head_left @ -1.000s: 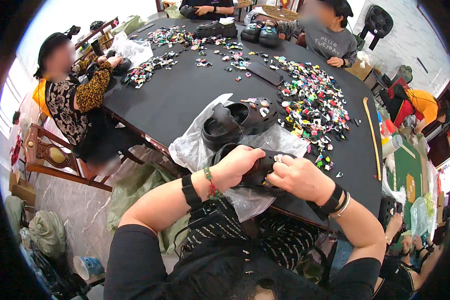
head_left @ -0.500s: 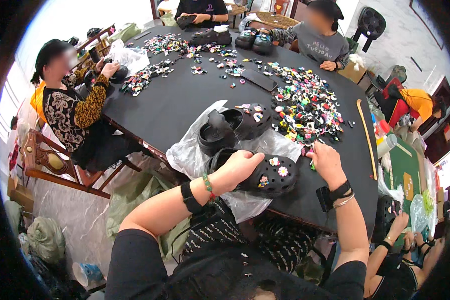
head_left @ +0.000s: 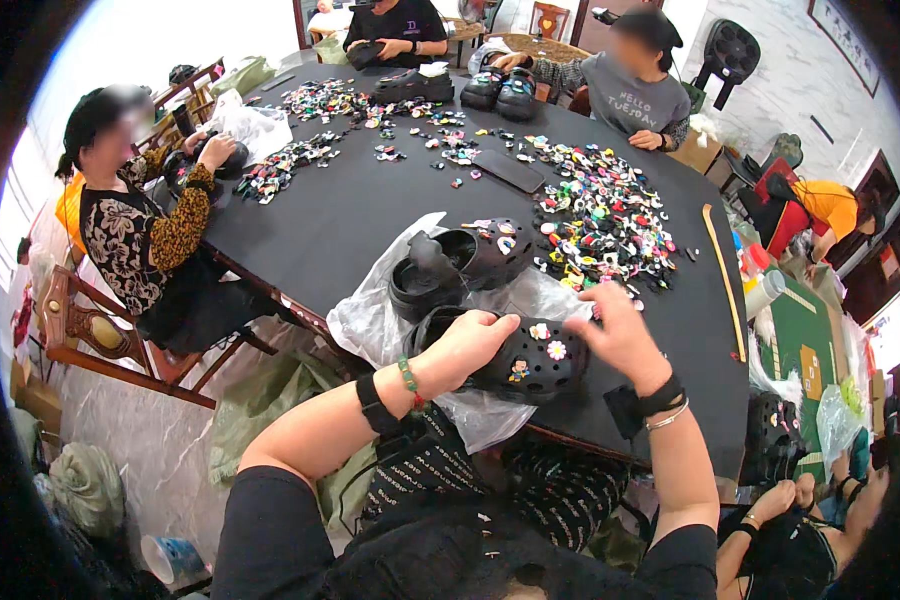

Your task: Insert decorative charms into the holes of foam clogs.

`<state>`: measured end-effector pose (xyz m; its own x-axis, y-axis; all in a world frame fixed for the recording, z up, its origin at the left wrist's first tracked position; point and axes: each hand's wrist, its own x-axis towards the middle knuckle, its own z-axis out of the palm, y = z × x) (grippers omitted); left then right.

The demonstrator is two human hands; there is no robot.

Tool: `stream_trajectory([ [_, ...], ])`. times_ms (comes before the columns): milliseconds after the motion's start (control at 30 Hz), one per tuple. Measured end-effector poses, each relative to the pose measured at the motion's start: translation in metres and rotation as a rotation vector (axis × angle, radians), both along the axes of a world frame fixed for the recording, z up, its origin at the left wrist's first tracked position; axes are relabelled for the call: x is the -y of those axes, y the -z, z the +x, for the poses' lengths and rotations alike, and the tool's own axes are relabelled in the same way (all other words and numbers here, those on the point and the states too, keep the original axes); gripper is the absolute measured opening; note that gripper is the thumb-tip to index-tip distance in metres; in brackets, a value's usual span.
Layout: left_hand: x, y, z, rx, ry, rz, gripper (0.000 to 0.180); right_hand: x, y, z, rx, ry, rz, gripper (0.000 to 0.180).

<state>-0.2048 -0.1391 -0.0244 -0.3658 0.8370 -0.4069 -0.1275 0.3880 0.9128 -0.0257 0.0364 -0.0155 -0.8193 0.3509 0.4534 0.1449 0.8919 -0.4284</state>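
Observation:
My left hand [head_left: 472,348] grips a black clog [head_left: 560,382] by its upper, near the table's front edge. Several charms sit in the clog's holes, among them a white and pink flower charm [head_left: 556,350] and a small figure charm [head_left: 518,371]. Over the toe hovers my right hand [head_left: 622,338], its fingers curled and slightly blurred; a small pinkish bit shows between them, too small to name. Beyond the held clog lies a second black clog [head_left: 497,250], also with charms, on a clear plastic bag [head_left: 362,322].
A large heap of colourful charms [head_left: 610,215] covers the table [head_left: 350,215] at the right, with smaller heaps further back. A dark phone [head_left: 508,171] and a curved wooden stick [head_left: 724,280] lie there too. Several other people handle black shoes around the table.
My right hand has moved left from the charm heap's near edge to the clog's toe. My left hand keeps its grip on the clog. The whole view has shifted slightly.

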Motion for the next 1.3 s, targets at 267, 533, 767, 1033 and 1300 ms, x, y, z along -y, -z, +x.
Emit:
stream_trajectory([
  [267, -0.002, 0.002, 0.0, 0.074, -0.036, 0.092, 0.043, 0.01, -0.002, -0.028, 0.334, -0.202, -0.041, 0.047],
  [533, 0.008, -0.007, -0.002, -0.418, 0.126, 0.062, 0.044, -0.005, -0.044, -0.077, 0.378, -0.32, 0.162, 0.099],
  [767, 0.004, -0.013, 0.002, -0.259, 0.109, 0.056, 0.038, -0.063, -0.004, -0.124, 0.232, -0.212, 0.249, 0.11],
  [1033, -0.002, -0.017, 0.003, -0.121, 0.091, 0.052, 0.028, -0.063, -0.01, -0.155, 0.423, -0.287, 0.196, 0.124],
  [1300, 0.006, 0.0, 0.0, -0.541, 0.151, 0.131, 0.035, -0.031, -0.021, -0.125, 0.548, -0.124, 0.207, 0.104],
])
